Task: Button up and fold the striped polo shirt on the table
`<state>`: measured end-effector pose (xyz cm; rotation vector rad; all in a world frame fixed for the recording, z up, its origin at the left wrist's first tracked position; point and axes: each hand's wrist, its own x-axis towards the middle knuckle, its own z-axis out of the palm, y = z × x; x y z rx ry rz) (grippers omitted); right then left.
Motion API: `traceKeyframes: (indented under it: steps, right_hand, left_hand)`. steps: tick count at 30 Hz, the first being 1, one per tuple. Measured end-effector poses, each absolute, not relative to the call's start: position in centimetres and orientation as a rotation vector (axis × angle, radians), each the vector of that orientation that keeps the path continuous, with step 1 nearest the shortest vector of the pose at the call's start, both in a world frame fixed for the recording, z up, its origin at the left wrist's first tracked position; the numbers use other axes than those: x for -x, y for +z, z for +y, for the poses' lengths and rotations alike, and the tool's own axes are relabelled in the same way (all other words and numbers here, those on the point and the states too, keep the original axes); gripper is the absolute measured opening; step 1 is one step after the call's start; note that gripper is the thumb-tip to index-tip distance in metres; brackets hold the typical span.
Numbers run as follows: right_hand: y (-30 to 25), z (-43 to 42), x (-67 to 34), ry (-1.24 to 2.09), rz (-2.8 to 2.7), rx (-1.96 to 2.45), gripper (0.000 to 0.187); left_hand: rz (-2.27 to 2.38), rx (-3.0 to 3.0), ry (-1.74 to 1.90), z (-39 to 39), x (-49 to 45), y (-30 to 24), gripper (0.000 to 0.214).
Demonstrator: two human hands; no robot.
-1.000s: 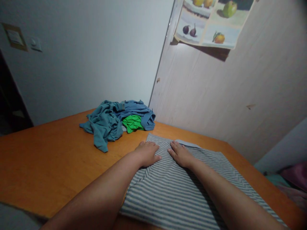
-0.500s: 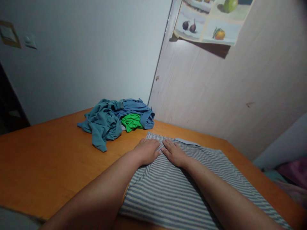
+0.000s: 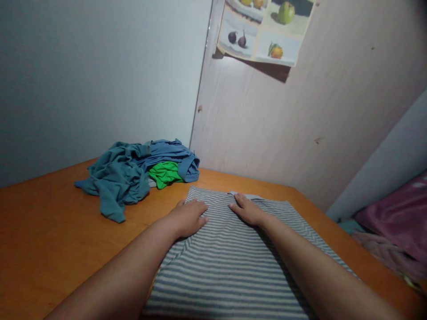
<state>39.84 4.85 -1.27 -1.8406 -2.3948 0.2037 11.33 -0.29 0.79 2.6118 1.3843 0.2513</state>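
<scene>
A grey-and-white striped shirt (image 3: 220,258) lies spread on the orange-brown table (image 3: 83,249), its plain light collar (image 3: 251,196) at the far edge. My left hand (image 3: 189,218) rests open and palm down on the shirt's left side, near its far left corner. Flat on the cloth just short of the collar is my right hand (image 3: 247,210), fingers stretched forward. Neither hand grips anything. Part of the shirt is hidden beneath my forearms, and its near edge runs out of view.
Left of the shirt sits a crumpled heap with a teal garment (image 3: 116,178), a blue garment (image 3: 170,153) and a bright green cloth (image 3: 165,173). Walls border the table's far side; a fruit picture sheet (image 3: 260,31) hangs there. Pink fabric (image 3: 396,213) lies beyond the right edge.
My hands have moved apart across the shirt, the left one leftward and nearer to me, the right one close to the collar. The view has turned to the right.
</scene>
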Motion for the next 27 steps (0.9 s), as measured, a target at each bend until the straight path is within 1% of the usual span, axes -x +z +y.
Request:
traceKeyframes:
  steps: [3,5,7,10,20,27]
  right_hand:
    - [-1.2,5.0,-41.5,0.087,-2.242,1.894,0.074]
    - [-1.6,5.0,-43.1,0.021,-2.099,2.022,0.075]
    - [-2.1,4.8,-44.6,0.051,-2.047,2.115,0.079]
    - [-2.9,4.7,-46.1,0.136,-2.099,2.121,0.081]
    - [-2.3,4.1,-50.6,0.114,-2.028,2.164,0.077]
    - [-2.0,1.8,-54.8,0.109,-1.994,2.145,0.074]
  left_hand:
    - [1.393,-2.622,0.228,-0.1,-11.2,0.7,0.048]
    - [1.401,-2.623,0.215,0.0,-11.1,0.6,0.05]
    - [1.405,-2.624,0.208,0.0,-11.1,0.5,0.051]
    - [1.42,-2.617,0.193,0.1,-11.0,0.4,0.053]
    - [1.428,-2.608,0.18,0.4,-10.8,0.2,0.057]
    - [1.433,-2.625,0.158,0.8,-10.7,0.0,0.058]
